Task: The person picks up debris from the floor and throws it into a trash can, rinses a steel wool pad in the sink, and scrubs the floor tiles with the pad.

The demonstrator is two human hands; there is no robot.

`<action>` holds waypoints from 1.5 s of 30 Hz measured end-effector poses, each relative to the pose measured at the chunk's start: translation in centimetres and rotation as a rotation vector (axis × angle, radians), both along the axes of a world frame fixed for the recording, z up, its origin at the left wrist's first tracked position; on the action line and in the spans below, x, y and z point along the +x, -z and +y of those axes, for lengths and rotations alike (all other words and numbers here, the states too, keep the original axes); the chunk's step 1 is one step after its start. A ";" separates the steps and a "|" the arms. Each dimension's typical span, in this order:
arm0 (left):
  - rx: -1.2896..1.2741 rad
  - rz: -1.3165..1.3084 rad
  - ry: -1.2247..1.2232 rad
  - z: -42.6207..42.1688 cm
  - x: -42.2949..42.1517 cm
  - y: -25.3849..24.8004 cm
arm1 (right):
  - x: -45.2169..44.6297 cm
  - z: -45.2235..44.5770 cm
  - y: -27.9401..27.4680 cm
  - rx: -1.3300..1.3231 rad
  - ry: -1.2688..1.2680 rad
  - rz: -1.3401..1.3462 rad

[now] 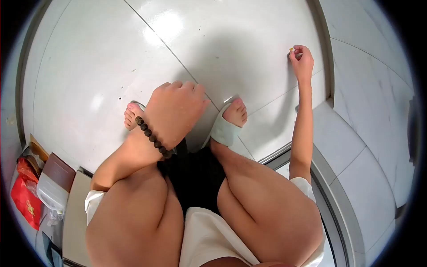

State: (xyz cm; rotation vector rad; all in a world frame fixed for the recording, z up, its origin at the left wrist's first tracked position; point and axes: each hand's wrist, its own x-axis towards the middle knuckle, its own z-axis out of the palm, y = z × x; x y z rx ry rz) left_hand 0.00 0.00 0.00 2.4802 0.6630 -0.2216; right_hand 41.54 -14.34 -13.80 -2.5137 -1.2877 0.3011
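Note:
My left hand [175, 109], with a dark beaded bracelet [151, 135] at its wrist, hangs over the floor between my feet. Its back faces up and its fingers curl under, so whatever they hold, if anything, is hidden. Out to the right, my right hand [302, 62] is low by the floor edge. Its thumb and fingers pinch a tiny yellow piece [292, 49].
Around both hands lies white tiled floor [89, 58] with small dark specks. My feet are in pale slippers [227, 131]. At the lower left are a red bag [26, 200], a clear plastic container [52, 193] and a brown box [62, 171]. A metal door track [329, 196] curves at the right.

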 end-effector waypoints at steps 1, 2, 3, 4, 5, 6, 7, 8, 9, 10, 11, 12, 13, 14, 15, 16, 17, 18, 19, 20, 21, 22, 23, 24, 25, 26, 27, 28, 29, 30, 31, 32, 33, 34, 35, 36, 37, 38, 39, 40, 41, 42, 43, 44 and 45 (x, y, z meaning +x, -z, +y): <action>-0.008 0.002 0.007 -0.1 0.1 0.1 | -0.2 0.0 -0.4 -0.019 -0.009 0.007; -0.016 0.004 0.015 -0.2 0.3 0.1 | -0.2 -0.1 -0.6 -0.038 -0.016 0.013; 0.000 0.015 0.012 0.3 -0.4 -0.1 | -1.1 0.7 -0.2 -0.022 -0.019 0.024; 0.002 0.013 0.018 0.3 -0.5 -0.2 | -1.2 0.7 -0.1 -0.007 -0.017 0.038; 0.000 0.004 0.023 0.2 -0.4 -0.2 | -1.1 0.6 -0.2 0.003 -0.014 0.045; -0.004 -0.002 0.022 0.1 -0.4 -0.1 | -0.9 0.5 -0.4 -0.001 -0.015 0.039; -0.005 -0.008 0.022 0.0 -0.4 0.0 | -0.8 0.5 -0.5 -0.012 -0.033 0.034; 0.000 -0.013 0.021 0.1 -0.4 0.1 | -0.8 0.6 -0.5 -0.017 -0.052 0.029; 0.001 -0.014 0.019 0.1 -0.4 0.1 | -0.8 0.7 -0.6 -0.017 -0.053 0.029; 0.007 -0.016 0.022 0.1 -0.4 0.0 | -0.9 0.7 -0.5 -0.024 -0.062 0.019; 0.014 -0.019 0.025 0.1 -0.3 0.0 | -1.0 0.8 -0.5 -0.032 -0.070 0.008; 0.015 -0.019 0.023 0.1 -0.3 -0.1 | -1.1 0.8 -0.5 -0.031 -0.072 0.008; 0.015 -0.023 0.025 0.1 -0.3 -0.2 | -1.2 0.8 -0.4 -0.027 -0.071 -0.004; 0.015 -0.026 0.027 0.1 -0.3 -0.2 | -1.4 0.8 -0.3 -0.025 -0.071 -0.015; 0.016 -0.027 0.025 0.1 -0.3 -0.2 | -1.5 0.7 -0.3 -0.024 -0.072 -0.016; 0.014 -0.023 0.023 0.1 -0.3 -0.2 | -1.6 0.7 -0.3 -0.016 -0.075 -0.003; 0.013 -0.020 0.021 0.1 -0.4 -0.2 | -1.8 0.6 -0.3 -0.008 -0.076 0.010; 0.013 -0.019 0.020 0.1 -0.4 -0.3 | -2.1 0.6 -0.5 -0.007 -0.078 0.011; 0.007 -0.006 0.022 0.1 -0.4 -0.3 | -2.5 0.6 -0.8 0.052 -0.006 0.183; 0.001 0.007 0.024 0.1 -0.4 -0.3 | -3.1 0.6 -1.2 0.110 0.067 0.356; 0.001 0.009 0.023 0.1 -0.4 -0.4 | -3.9 0.8 -2.1 0.110 0.066 0.358; -0.007 0.004 0.017 0.2 -0.4 -0.3 | -5.1 1.2 -3.8 0.207 0.155 0.668; -0.016 -0.002 0.012 0.3 -0.3 -0.3 | -6.3 1.7 -5.4 0.304 0.244 0.977; -0.016 -0.002 0.012 0.4 -0.2 -0.4 | -7.7 2.3 -6.8 0.455 0.198 1.244; -0.021 -0.024 -0.010 0.5 0.0 -0.6 | -8.8 2.6 -8.2 0.455 0.199 1.242; -0.026 -0.050 -0.031 0.7 0.2 -0.7 | -9.7 2.8 -9.5 0.551 0.103 1.521; -0.027 -0.054 -0.029 0.8 0.5 -0.9 | -10.6 3.0 -10.7 0.646 -0.003 1.797; -0.035 -0.081 -0.052 0.9 0.7 -1.1 | -11.3 3.2 -11.7 0.648 -0.007 1.900; -0.045 -0.109 -0.076 0.9 1.0 -1.3 | -11.7 3.6 -12.1 0.649 -0.007 1.893; -0.047 -0.115 -0.073 1.0 1.2 -1.6 | -12.1 3.8 -12.4 0.661 -0.158 2.002; -0.059 -0.184 -0.105 1.1 1.5 -1.8 | -12.6 4.1 -12.8 0.668 -0.316 2.105; -0.071 -0.253 -0.138 1.2 1.7 -2.0 | -13.1 4.4 -13.1 0.677 -0.364 2.105; -0.071 -0.255 -0.138 1.3 1.9 -2.4 | -13.4 4.8 -13.5 0.676 -0.364 2.103; -0.101 -0.345 -0.165 1.5 2.2 -2.9 | -13.6 5.1 -13.8 0.654 -0.433 2.098; -0.131 -0.434 -0.193 1.7 2.4 -3.4 | -13.9 5.3 -14.1 0.632 -0.502 2.092; -0.130 -0.437 -0.195 1.8 2.7 -3.8 | -14.2 5.5 -14.5 0.629 -0.504 2.090; -0.179 -0.534 -0.234 1.8 2.9 -4.3 | -14.5 5.6 -14.8 0.621 -0.500 2.063; -0.227 -0.631 -0.274 1.8 3.2 -4.7 | -14.7 5.7 -15.1 0.611 -0.497 2.036; -0.225 -0.634 -0.278 1.7 3.4 -5.1 | -14.9 5.7 -15.3 0.606 -0.501 2.035; -0.236 -0.723 -0.287 1.7 3.7 -5.4 | -15.0 5.8 -15.4 0.599 -0.512 2.003; -0.246 -0.811 -0.296 1.6 4.0 -5.7 | -15.2 5.9 -15.5 0.592 -0.522 1.972; -0.243 -0.811 -0.300 1.5 4.1 -5.8 | -15.5 5.9 -15.7 0.588 -0.526 1.975; -0.220 -0.876 -0.296 1.4 4.2 -6.0 | -16.0 5.9 -16.1 0.566 -0.500 1.858; -0.196 -0.939 -0.290 1.4 4.4 -6.2 | -16.4 5.9 -16.2 0.546 -0.473 1.743; -0.192 -0.936 -0.292 1.3 4.5 -6.2 | -16.7 6.1 -16.3 0.546 -0.477 1.747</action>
